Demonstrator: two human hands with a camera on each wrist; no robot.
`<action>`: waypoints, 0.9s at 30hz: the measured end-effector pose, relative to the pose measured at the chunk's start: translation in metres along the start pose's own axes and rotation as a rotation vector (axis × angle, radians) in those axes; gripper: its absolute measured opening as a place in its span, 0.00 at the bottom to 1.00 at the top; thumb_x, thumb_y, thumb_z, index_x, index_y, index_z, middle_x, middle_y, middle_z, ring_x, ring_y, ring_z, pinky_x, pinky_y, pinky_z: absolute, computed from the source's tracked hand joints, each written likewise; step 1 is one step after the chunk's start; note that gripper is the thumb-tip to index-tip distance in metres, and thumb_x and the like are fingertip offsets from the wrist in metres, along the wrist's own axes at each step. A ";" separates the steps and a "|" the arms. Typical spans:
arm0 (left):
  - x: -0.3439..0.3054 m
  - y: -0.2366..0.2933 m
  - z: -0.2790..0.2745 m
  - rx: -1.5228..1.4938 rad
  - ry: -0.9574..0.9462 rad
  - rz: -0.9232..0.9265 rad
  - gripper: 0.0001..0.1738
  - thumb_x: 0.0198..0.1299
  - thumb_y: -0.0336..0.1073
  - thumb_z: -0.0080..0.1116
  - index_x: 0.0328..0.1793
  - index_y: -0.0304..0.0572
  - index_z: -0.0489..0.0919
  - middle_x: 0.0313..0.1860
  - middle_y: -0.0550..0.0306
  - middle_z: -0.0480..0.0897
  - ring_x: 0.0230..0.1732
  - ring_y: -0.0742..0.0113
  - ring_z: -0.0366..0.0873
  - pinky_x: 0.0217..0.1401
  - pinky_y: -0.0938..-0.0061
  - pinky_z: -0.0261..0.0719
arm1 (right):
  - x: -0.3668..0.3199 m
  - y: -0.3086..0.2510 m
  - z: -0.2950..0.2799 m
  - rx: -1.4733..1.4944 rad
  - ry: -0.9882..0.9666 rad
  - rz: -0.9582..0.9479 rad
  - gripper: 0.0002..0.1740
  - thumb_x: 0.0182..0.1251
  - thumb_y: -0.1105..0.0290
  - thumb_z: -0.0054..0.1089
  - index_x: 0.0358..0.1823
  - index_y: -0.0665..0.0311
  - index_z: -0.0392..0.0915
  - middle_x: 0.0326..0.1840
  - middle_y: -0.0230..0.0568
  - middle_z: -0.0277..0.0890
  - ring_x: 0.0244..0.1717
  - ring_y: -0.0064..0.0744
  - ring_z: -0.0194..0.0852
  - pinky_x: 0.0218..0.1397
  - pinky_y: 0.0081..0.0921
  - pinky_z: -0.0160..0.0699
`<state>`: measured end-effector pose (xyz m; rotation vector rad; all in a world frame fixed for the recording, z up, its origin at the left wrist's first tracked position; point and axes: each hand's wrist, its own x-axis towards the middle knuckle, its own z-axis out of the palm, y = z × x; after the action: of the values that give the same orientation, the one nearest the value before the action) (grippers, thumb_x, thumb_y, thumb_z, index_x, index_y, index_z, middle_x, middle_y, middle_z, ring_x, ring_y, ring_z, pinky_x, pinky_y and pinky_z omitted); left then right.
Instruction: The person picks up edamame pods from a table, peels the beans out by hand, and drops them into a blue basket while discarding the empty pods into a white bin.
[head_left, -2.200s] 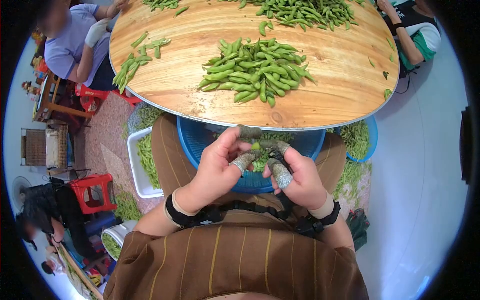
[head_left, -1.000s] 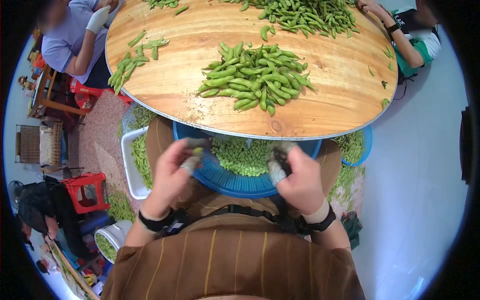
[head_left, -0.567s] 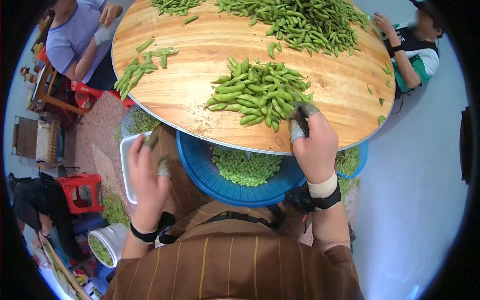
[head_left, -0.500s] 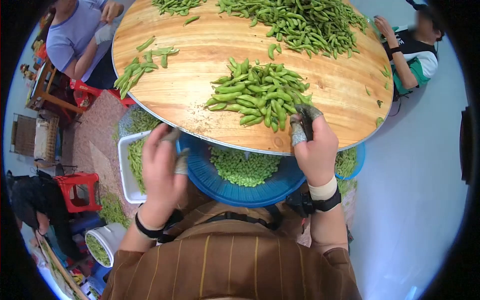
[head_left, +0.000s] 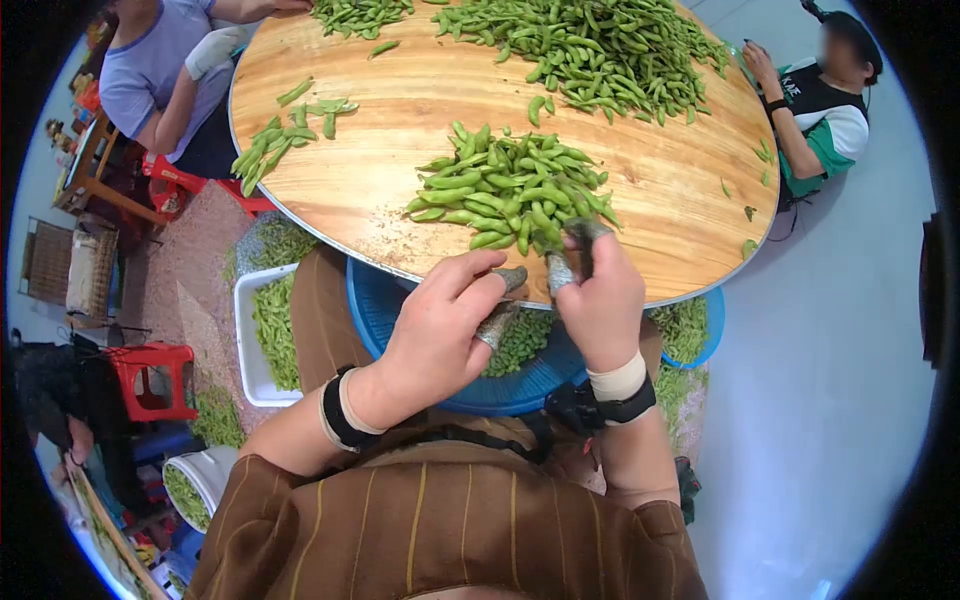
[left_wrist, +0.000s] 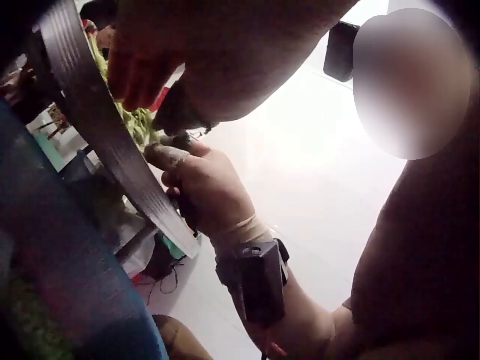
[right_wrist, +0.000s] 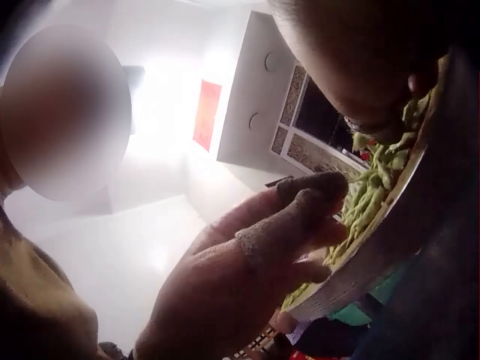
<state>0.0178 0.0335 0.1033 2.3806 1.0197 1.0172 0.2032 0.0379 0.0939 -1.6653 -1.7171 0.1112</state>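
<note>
My right hand (head_left: 605,305) is at the table's near edge. Its wrapped thumb and forefinger pinch a green soybean pod (head_left: 545,238) at the near edge of the pod pile (head_left: 500,190). Just left of it, my left hand (head_left: 435,325) reaches over the table edge with bent, relaxed fingers and nothing visible between them. Worn grey wraps cover several fingertips of both hands. In the right wrist view, the left hand (right_wrist: 247,262) has its wrapped thumb and finger close together beside the pods. Below the hands, a blue basket (head_left: 365,310) holds shelled green beans (head_left: 520,345), partly hidden.
Larger pod heaps (head_left: 600,50) lie across the wooden table (head_left: 350,210). A white tub (head_left: 245,350) of pods stands at left, a blue basin (head_left: 715,325) at right. A white bucket (head_left: 210,475) and red stool (head_left: 150,380) are farther left. People sit at both sides.
Both hands worked together over the basket, then parted. The right hand went up to the pile and has since shifted slightly left. The left hand swung out left, then came back to the table edge.
</note>
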 end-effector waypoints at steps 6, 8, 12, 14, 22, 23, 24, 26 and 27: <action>0.008 0.013 -0.017 -0.195 -0.012 -0.252 0.19 0.49 0.22 0.52 0.51 0.33 0.74 0.47 0.38 0.76 0.44 0.41 0.76 0.43 0.63 0.76 | -0.014 -0.004 -0.034 0.089 -0.105 -0.287 0.13 0.44 0.80 0.59 0.35 0.64 0.77 0.38 0.48 0.77 0.35 0.47 0.77 0.37 0.34 0.78; 0.005 0.003 -0.008 -0.331 -0.164 -0.250 0.16 0.57 0.26 0.50 0.52 0.34 0.75 0.39 0.46 0.77 0.37 0.53 0.75 0.38 0.69 0.75 | -0.024 -0.004 -0.041 0.093 -0.135 -0.348 0.13 0.44 0.80 0.60 0.36 0.63 0.77 0.40 0.48 0.77 0.36 0.46 0.78 0.38 0.33 0.78; 0.001 0.007 -0.002 -0.867 -0.475 -0.552 0.10 0.67 0.32 0.48 0.49 0.36 0.76 0.29 0.63 0.77 0.28 0.77 0.71 0.30 0.81 0.70 | -0.035 -0.003 -0.040 0.139 -0.127 -0.260 0.17 0.48 0.77 0.62 0.44 0.65 0.77 0.44 0.50 0.78 0.37 0.49 0.79 0.41 0.32 0.79; -0.003 0.009 -0.002 -1.034 -0.475 -0.729 0.07 0.67 0.31 0.50 0.46 0.37 0.76 0.30 0.63 0.77 0.29 0.81 0.70 0.29 0.86 0.68 | -0.045 -0.003 -0.039 0.421 -0.200 0.147 0.21 0.57 0.77 0.59 0.54 0.68 0.72 0.43 0.47 0.78 0.39 0.40 0.79 0.45 0.26 0.77; -0.019 0.008 0.020 -1.002 -0.213 -0.532 0.11 0.64 0.30 0.54 0.51 0.35 0.76 0.34 0.61 0.80 0.31 0.77 0.73 0.33 0.79 0.73 | -0.056 -0.012 -0.045 0.756 -0.535 0.243 0.19 0.63 0.78 0.48 0.57 0.71 0.68 0.35 0.40 0.78 0.38 0.28 0.78 0.46 0.23 0.74; -0.020 0.009 0.022 -0.959 -0.225 -0.492 0.12 0.63 0.29 0.55 0.51 0.34 0.75 0.35 0.59 0.80 0.31 0.76 0.74 0.33 0.77 0.74 | -0.056 -0.011 -0.045 0.750 -0.546 0.235 0.18 0.62 0.78 0.47 0.55 0.71 0.69 0.35 0.41 0.78 0.38 0.30 0.78 0.47 0.24 0.74; -0.020 0.009 0.021 -0.960 -0.229 -0.491 0.12 0.63 0.29 0.55 0.51 0.34 0.75 0.35 0.59 0.80 0.31 0.76 0.74 0.33 0.77 0.74 | -0.057 -0.011 -0.044 0.743 -0.557 0.226 0.17 0.62 0.78 0.47 0.54 0.70 0.69 0.36 0.42 0.79 0.38 0.31 0.79 0.47 0.25 0.74; -0.020 0.013 0.015 -0.472 -0.229 -0.314 0.11 0.61 0.28 0.55 0.50 0.33 0.75 0.33 0.56 0.80 0.34 0.74 0.76 0.32 0.75 0.74 | -0.063 -0.010 -0.036 0.822 -0.527 0.266 0.18 0.66 0.75 0.44 0.58 0.67 0.67 0.33 0.35 0.75 0.28 0.22 0.69 0.34 0.19 0.67; -0.020 0.017 0.013 -0.473 -0.232 -0.313 0.11 0.61 0.28 0.55 0.50 0.33 0.75 0.33 0.56 0.80 0.34 0.74 0.76 0.32 0.75 0.74 | -0.066 -0.010 -0.034 0.900 -0.498 0.305 0.19 0.71 0.73 0.41 0.61 0.63 0.65 0.30 0.28 0.72 0.19 0.13 0.59 0.20 0.12 0.59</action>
<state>0.0261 0.0071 0.0941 1.8348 0.9078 0.7450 0.2060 -0.0367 0.0954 -1.2168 -1.3691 1.3241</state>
